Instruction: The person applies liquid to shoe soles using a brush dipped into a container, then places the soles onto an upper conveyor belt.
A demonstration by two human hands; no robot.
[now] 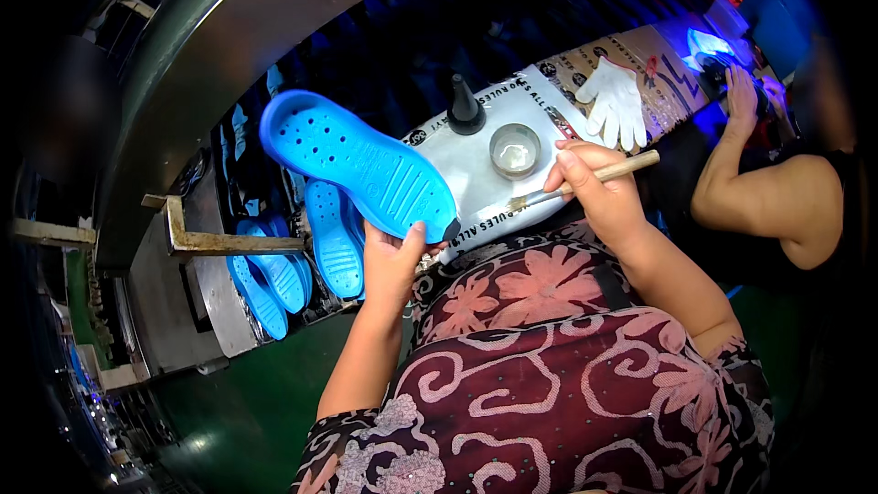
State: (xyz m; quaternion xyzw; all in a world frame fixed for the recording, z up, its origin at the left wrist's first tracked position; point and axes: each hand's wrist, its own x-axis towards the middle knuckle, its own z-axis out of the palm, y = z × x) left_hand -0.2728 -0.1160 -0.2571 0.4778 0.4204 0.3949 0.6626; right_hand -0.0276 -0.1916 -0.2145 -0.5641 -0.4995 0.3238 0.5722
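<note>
My left hand [391, 261] is closed on the heel end of a blue shoe sole [361, 165], its thumb on the upper face. The sole is tilted, with round holes in its broad end and ridges nearer my hand. In my right hand [599, 187] is a wooden-handled brush [631, 165], its bristles pointing left over the pale work surface [457, 169]. Just beyond the bristles stands a small round cup [515, 150] with something clear or greyish inside. Behind the cup is a black bottle with a tapered nozzle [465, 108].
More blue soles [335, 238] lie at the left by a metal bracket [229, 242]. A large curved metal frame [197, 64] arches over the left side. A white glove [615, 102] rests on cardboard to the right. Another person's arm [768, 187] works under blue light at far right.
</note>
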